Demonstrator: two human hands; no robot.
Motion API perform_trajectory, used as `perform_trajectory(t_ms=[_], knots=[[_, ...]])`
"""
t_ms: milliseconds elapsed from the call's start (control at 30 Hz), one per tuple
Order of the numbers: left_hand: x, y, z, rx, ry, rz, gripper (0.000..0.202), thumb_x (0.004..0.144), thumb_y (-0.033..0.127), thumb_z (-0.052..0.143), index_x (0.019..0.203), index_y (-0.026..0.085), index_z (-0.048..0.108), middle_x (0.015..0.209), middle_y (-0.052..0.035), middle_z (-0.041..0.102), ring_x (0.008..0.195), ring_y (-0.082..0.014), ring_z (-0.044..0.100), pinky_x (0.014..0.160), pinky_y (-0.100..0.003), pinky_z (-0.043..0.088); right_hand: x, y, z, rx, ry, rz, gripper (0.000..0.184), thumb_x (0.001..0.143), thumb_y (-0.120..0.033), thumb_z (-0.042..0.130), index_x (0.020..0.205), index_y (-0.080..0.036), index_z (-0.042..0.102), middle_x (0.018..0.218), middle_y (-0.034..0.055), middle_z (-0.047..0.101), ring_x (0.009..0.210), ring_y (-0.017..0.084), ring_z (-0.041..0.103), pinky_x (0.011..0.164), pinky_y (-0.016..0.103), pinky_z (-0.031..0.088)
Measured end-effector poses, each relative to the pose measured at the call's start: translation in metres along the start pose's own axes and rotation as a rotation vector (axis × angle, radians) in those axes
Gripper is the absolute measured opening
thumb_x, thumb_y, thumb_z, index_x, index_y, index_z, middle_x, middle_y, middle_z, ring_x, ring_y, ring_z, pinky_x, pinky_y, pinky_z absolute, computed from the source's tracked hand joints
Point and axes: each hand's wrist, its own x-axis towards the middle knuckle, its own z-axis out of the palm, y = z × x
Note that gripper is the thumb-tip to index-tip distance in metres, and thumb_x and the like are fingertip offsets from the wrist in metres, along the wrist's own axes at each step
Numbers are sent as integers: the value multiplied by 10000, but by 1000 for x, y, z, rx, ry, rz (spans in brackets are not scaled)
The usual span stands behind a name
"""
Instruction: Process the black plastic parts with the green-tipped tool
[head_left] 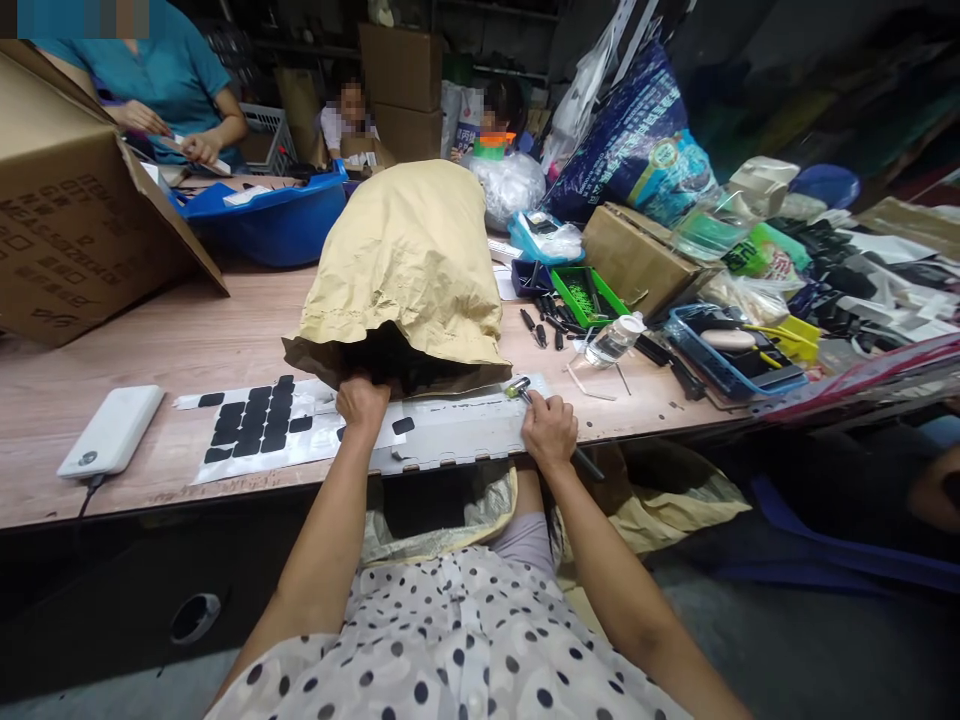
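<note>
1. Left hand (362, 405): arm stretched forward over the table edge, wrist straight, knuckles up, fingers curled under at the dark mouth of the crumpled tan paper sack (409, 260). Fingertips hidden at the sack's rim, so cannot tell whether closed on anything.
2. Right hand (550, 430): forearm angled in from the right, back of hand up, fingers wrapped tight round the slim dark-handled tool with a shiny tip (517, 388). Tip pointing away toward the sack, handle end sticking out behind the wrist.
3. Long flat grey panel with notched edges (457, 432): lying along the near edge of the pale wooden table (187, 340), under both hands and just in front of the sack. Tool tip at its far edge.
4. White sheet carrying black square pads (255, 425): flat on the table, just left of the left hand. 1 loose black pad on the panel.
5. White rectangular power bank (112, 430): farther left. Large brown cardboard box (75, 200) and blue plastic tub (270, 225) behind it.
6. Green plastic tray (589, 295) and clear plastic bottle (611, 340): right of the sack, apart from the right hand.
7. Person in a teal shirt (172, 75): across the table, at the far left.
</note>
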Motion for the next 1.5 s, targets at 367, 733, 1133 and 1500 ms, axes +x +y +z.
perform_trajectory(t_ms=[367, 733, 1133, 1500], knots=[[-63, -21, 24, -133, -254, 806, 113, 825, 241, 663, 922, 245, 720, 898, -30, 698, 900, -227, 619, 830, -337, 498, 0, 0, -2, -13, -31, 18, 330, 940, -200, 522, 1199, -240, 723, 955, 89, 538, 899, 235, 419, 735, 331, 291], [-58, -28, 45, -229, -348, 748, 130, 796, 248, 757, 925, 246, 776, 873, -25, 697, 903, -224, 627, 849, -351, 491, -2, 3, -11, 186, -11, 44, 311, 963, -216, 495, 1174, -215, 722, 946, 89, 584, 910, 237, 499, 788, 344, 385], [-60, -20, 45, -302, -383, 647, 131, 718, 187, 806, 828, 252, 775, 808, 10, 661, 859, -192, 622, 825, -320, 491, -54, -68, -51, 783, -246, -289, 393, 1021, -258, 422, 1325, -291, 669, 928, 40, 627, 858, 171, 624, 795, 268, 532], [-60, -21, 47, -340, -384, 630, 138, 705, 177, 806, 819, 254, 792, 807, 1, 667, 860, -197, 626, 824, -329, 496, -51, -63, -51, 857, -287, -215, 394, 1006, -274, 429, 1302, -274, 690, 981, 59, 688, 918, 190, 657, 846, 303, 556]])
